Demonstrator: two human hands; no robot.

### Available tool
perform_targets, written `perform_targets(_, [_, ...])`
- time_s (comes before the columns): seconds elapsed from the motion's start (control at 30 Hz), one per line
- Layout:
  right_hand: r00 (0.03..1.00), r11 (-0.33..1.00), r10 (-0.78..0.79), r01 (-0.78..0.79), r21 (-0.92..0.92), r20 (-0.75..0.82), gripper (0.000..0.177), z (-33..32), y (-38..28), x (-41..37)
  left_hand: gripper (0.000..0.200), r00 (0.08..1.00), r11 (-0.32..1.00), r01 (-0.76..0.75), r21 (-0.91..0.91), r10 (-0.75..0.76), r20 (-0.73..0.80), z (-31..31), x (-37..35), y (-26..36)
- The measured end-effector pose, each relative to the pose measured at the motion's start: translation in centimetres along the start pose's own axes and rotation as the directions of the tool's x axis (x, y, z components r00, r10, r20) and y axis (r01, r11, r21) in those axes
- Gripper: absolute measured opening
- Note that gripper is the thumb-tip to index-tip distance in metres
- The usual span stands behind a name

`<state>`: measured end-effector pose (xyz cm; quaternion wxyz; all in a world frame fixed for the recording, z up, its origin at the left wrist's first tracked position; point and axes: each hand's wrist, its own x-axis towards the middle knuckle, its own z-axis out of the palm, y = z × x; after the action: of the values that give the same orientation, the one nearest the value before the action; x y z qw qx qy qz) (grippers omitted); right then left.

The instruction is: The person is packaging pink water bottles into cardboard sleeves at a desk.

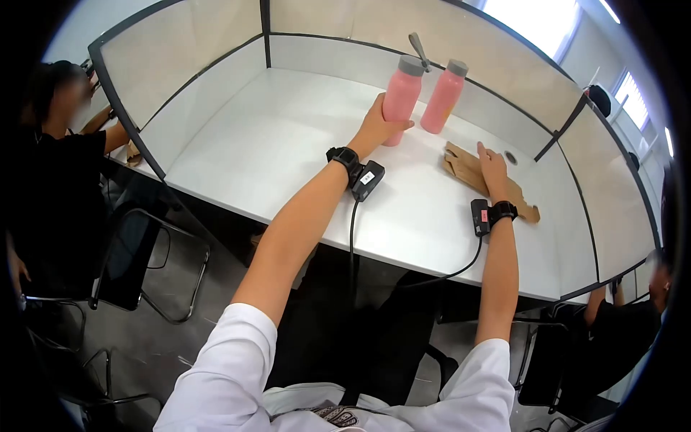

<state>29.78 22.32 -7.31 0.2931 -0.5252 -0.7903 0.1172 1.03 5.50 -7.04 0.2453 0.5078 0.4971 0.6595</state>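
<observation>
My left hand is wrapped round a pink water bottle with a grey cap and a grey carry strap sticking up. That bottle stands upright, close to the tabletop; whether it touches cannot be made out. Just to its right is a second pink water bottle, also grey-capped, with no hand on it. My right hand lies over a torn-edged piece of brown cardboard, fingers stretched out toward the far side. Part of the cardboard is hidden beneath this hand.
A white table is enclosed by partition panels at the back and sides. Cables run from devices strapped on both wrists over the front edge. A seated person is at the left, another at the right. A round grommet sits at the back right.
</observation>
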Motion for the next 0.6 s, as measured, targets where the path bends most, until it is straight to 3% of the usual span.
perform_targets(0.1, [0.967,0.967,-0.251,0.252,0.047,-0.032,0.042,1.4,0.1,-0.3,0.076,0.996,0.997,-0.068,0.022,0.069,-0.057,0.2,0.5,-0.7])
perform_targets(0.13, [0.953,0.931,-0.303,0.296,0.213,0.000,0.034,1.7,-0.9,-0.8,0.076,0.993,0.998,-0.037,0.055,0.043,-0.114,0.2,-0.2,-1.4])
perform_targets(0.2, [0.964,0.960,-0.250,0.235,0.153,0.093,0.037,1.8,-2.7,-1.6,0.077,0.977,0.991,-0.021,0.132,0.049,-0.208,-0.1,0.7,-1.4])
perform_targets(0.3, [0.944,0.960,-0.228,0.259,-0.108,0.237,0.055,0.8,-6.8,-4.2,0.083,0.953,0.989,0.080,0.128,-0.038,-0.301,-0.7,1.2,-2.1])
perform_targets(0.4, [0.889,0.933,-0.285,0.343,-0.108,0.359,0.084,0.6,-7.8,-4.9,0.079,0.922,0.979,0.096,0.178,-0.020,-0.386,-0.9,1.3,-2.6])
perform_targets(0.43, [0.848,0.940,-0.240,0.324,-0.105,0.473,0.102,-0.7,-9.5,-5.4,0.078,0.910,0.974,0.092,0.208,0.003,-0.415,-0.8,1.3,-2.7])
perform_targets(0.53, [0.761,0.934,-0.300,0.356,0.017,0.575,0.115,-1.7,-10.1,-5.8,0.072,0.828,0.967,0.078,0.241,0.071,-0.556,-0.7,1.3,-2.9])
perform_targets(0.6, [0.722,0.921,-0.332,0.387,0.043,0.607,0.124,-1.5,-10.0,-5.5,0.069,0.816,0.982,0.037,0.186,0.077,-0.573,-0.8,1.4,-2.8])
